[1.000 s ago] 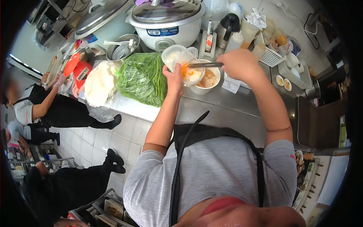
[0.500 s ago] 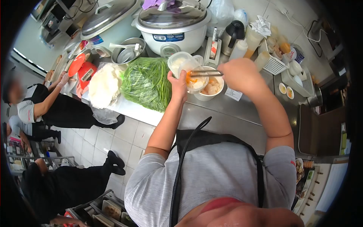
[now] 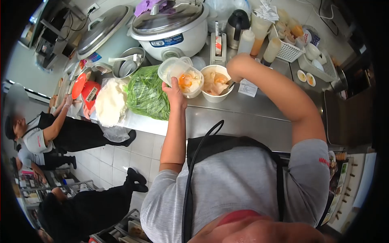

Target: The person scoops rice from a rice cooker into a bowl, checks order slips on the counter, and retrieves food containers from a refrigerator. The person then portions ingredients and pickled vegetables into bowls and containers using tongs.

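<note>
My left hand point(image 3: 176, 94) is closed on the rim of a clear plastic tub point(image 3: 197, 91) with white and orange food inside, perhaps egg. Clear lids or tubs point(image 3: 167, 68) show against its far left side. A white paper bowl point(image 3: 215, 98) with pale, brownish food stands just right of the tub. Over the bowl's right rim, my right hand point(image 3: 240, 68) is closed on metal tongs point(image 3: 231, 85), whose tips are down in the bowl. My wrist and the back of my hand hide most of the tongs.
A bag of green vegetables point(image 3: 148, 95) and a white bagged mass point(image 3: 110, 103) lie to the left. Behind stands a rice cooker point(image 3: 178, 38). A receipt point(image 3: 247, 88), squeeze bottles point(image 3: 246, 41) and a white basket point(image 3: 287, 52) are right. A co-worker point(image 3: 40, 129) stands at far left.
The tongs have moved from over the tub into the white bowl, turning to point down. My left hand has drawn the tub left, away from the bowl. The whole view has shifted slightly.
</note>
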Demonstrator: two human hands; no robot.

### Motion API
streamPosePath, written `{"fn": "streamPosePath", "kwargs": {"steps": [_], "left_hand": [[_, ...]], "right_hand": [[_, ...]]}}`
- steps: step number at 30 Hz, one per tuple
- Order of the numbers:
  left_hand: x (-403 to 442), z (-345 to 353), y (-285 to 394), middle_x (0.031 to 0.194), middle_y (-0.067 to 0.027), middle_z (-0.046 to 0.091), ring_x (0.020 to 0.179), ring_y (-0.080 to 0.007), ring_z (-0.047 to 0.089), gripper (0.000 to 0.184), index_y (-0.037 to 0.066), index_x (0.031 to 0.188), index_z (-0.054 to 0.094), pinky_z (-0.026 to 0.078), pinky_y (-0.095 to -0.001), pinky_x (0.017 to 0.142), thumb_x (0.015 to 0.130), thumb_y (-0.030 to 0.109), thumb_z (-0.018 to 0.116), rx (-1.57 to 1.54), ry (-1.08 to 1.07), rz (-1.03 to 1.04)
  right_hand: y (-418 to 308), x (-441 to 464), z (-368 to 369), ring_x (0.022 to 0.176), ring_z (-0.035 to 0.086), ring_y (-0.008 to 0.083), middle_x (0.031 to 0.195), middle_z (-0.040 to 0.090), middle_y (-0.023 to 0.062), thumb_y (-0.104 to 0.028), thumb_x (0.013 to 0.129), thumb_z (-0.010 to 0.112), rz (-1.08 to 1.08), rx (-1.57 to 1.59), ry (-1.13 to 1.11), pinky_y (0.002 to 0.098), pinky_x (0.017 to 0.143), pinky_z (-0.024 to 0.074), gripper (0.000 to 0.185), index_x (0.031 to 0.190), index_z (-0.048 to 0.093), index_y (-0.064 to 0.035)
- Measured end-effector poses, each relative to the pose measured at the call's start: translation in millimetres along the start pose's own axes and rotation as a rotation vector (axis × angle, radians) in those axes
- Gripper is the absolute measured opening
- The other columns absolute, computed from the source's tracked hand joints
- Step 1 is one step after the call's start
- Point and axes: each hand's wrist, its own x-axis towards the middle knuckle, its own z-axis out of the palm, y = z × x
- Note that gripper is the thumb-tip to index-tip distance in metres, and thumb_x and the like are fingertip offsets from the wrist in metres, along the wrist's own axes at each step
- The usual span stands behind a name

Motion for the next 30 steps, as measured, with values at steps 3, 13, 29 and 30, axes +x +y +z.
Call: {"fn": "streamPosePath", "kwargs": {"steps": [3,13,29,30], "left_hand": [[-2,-1,1,0.120,-0.0157,0.032,0.106,-0.0259,0.041,0.066,0.007,0.124,0.009,0.041,-0.0397,0.084,0.081,0.033,0.052,0.012,0.022,-0.018],[2,0,-5,0.120,-0.0159,0.032,0.105,-0.0240,0.042,0.067,0.009,0.123,0.008,0.039,-0.0364,0.086,0.080,0.027,0.055,-0.001,-0.024,-0.013],[-2,16,-17,0.120,-0.0144,0.033,0.106,-0.0254,0.043,0.059,0.011,0.122,0.010,0.045,-0.0404,0.079,0.083,0.033,0.048,0.033,-0.086,-0.086],[1,15,-19,0.120,-0.0144,0.033,0.106,-0.0254,0.043,0.061,0.011,0.122,0.009,0.045,-0.0403,0.079,0.082,0.034,0.049,0.040,-0.085,-0.082]], "right_hand": [[7,9,18,0.067,0.060,0.0195,0.074,0.063,0.0054,-0.014,0.063,0.056,-0.033,0.060,0.096,0.0330,0.055,0.0474,0.020,0.080,0.064,-0.0068],[80,-27,44,0.052,0.053,0.0119,0.060,0.057,0.0043,-0.016,0.070,0.053,-0.196,0.830,0.254,0.0267,0.049,0.0416,0.023,0.089,0.060,-0.0045],[36,-87,-9,0.078,0.057,0.0223,0.079,0.060,0.0068,-0.017,0.072,0.055,-0.049,0.455,0.576,0.0367,0.064,0.0449,0.021,0.091,0.060,-0.0104],[31,-89,-7,0.077,0.057,0.0225,0.079,0.060,0.0066,-0.016,0.072,0.054,-0.101,0.444,0.616,0.0368,0.063,0.0452,0.019,0.089,0.060,-0.0105]]}}
